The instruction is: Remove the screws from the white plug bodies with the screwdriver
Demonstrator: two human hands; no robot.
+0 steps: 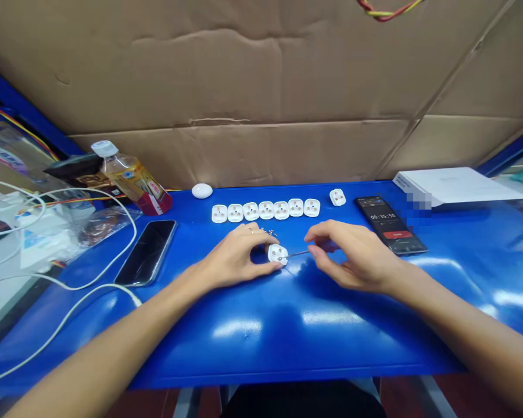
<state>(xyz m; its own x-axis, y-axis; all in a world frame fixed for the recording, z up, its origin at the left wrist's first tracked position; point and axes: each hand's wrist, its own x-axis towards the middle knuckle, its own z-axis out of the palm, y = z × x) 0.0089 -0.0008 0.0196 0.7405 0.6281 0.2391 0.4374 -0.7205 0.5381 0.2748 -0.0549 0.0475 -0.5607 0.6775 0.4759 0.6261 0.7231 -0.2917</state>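
Observation:
My left hand is closed around a small white plug housing, thumb on the near side and fingers on the far side, against the blue table. Its face with several small recesses is turned up toward me. My right hand pinches a thin screwdriver, whose handle is hidden in the fingers. The metal shaft points left, and its tip meets the face of the housing. Just beyond my left hand lie several small screws. Behind them stands a row of similar white plug housings, with another single housing to the right.
A phone showing a timer and a white box lie at the right. On the left are a dark phone, a tilted drink bottle and looping white cables. A white oval object sits by the cardboard wall.

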